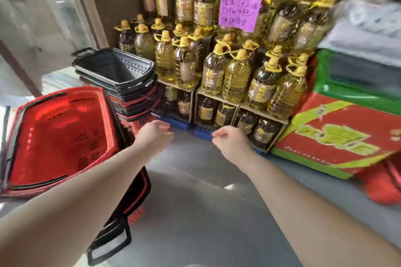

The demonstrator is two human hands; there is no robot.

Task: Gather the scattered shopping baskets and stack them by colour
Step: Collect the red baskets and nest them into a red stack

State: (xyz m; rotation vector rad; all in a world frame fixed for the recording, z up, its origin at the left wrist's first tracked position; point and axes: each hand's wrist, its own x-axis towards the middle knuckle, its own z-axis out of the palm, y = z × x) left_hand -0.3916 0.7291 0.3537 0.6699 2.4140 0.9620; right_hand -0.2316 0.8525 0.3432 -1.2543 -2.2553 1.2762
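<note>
Fingers [166,129] loosely curled, gripping nothing — left hand [155,134], right hand [230,140] both out over floor [195,193]. Red basket [60,134] beside left forearm; black basket [112,67] tops stack [136,102] behind.

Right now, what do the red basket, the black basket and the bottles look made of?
Red basket: moulded plastic, slightly glossy, with punched slots in its floor. Black basket: likely the same plastic, matte, perforated walls. Bottles: clear plastic probably, ribbed sides showing yellow oil, yellow caps and handles.
</note>
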